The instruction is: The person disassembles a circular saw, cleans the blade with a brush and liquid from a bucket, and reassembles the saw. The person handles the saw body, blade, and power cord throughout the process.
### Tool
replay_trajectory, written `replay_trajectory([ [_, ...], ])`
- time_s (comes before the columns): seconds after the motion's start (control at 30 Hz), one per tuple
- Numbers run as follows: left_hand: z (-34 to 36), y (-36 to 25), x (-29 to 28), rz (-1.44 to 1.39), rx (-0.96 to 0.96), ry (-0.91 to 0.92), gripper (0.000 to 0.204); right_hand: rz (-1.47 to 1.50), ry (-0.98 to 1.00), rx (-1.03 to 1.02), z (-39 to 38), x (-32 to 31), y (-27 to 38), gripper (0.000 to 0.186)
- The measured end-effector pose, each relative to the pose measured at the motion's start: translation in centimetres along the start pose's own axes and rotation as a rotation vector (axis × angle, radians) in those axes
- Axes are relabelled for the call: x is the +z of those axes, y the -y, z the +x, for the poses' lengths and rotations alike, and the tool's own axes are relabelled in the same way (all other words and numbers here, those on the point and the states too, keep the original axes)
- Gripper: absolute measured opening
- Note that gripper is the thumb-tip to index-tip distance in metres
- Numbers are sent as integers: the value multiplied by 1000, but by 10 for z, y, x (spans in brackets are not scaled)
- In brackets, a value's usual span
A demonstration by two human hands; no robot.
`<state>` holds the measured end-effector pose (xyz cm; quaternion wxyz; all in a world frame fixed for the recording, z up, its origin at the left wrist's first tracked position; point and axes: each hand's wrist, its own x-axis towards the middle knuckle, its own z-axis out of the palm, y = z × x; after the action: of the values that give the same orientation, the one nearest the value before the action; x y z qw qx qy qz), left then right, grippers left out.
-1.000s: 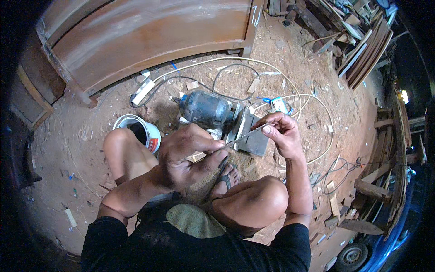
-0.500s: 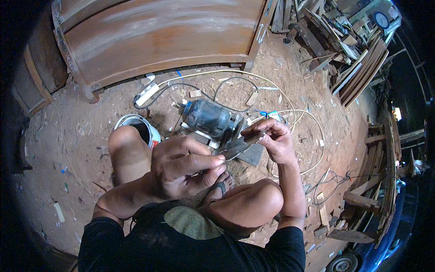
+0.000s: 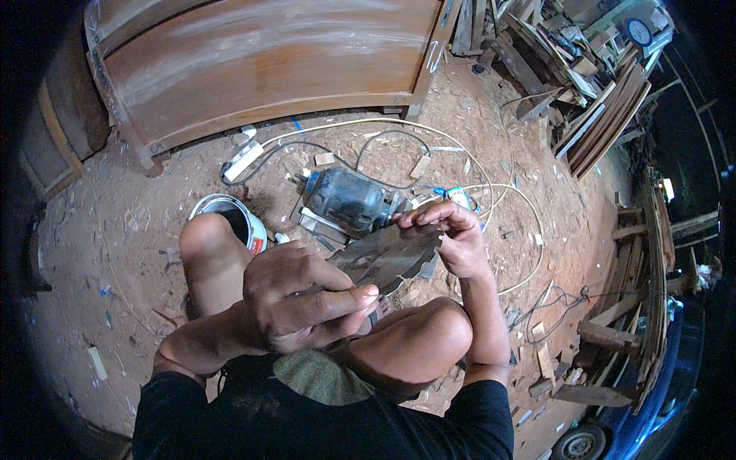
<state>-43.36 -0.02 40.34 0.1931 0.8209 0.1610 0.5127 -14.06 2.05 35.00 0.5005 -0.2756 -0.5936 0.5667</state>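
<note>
A dark grey circular saw blade (image 3: pixel 395 257), with a notched, toothed edge, is held up between both my hands above my bent legs. My left hand (image 3: pixel 303 299) pinches its near left part between thumb and fingers. On the far right part of the rim, my right hand (image 3: pixel 452 234) grips with fingers on top and thumb beneath. The blade lies tilted, its broad face partly showing. Just beyond it on the ground sits a dark electric motor (image 3: pixel 349 199) on a base, partly covered by the blade and my right fingers.
A white bucket (image 3: pixel 257 218) with dark contents stands by my left knee. A white power strip (image 3: pixel 244 162) and a looping yellow cable (image 3: pixel 460 142) lie on the dirt among wood scraps. A large wooden panel (image 3: pixel 268 65) stands beyond. Stacked boards (image 3: pixel 602 119) are at right.
The saw blade has turned from nearly edge-on so that more of its face shows. Both hands still hold it and have shifted slightly left. The whole view has moved a little.
</note>
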Motion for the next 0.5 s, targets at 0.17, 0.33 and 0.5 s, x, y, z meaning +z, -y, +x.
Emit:
replay_trajectory([
  [0.17, 1, 0, 3, -7, -14, 0, 27, 16, -8, 21, -4, -2, 1, 19],
  [0.33, 3, 2, 8, -62, -91, -15, 24, 17, -4, 11, -6, -3, 2, 19],
  [0.5, 6, 6, 12, -83, -113, -9, 22, -38, -65, 80, -11, -6, 1, 29],
])
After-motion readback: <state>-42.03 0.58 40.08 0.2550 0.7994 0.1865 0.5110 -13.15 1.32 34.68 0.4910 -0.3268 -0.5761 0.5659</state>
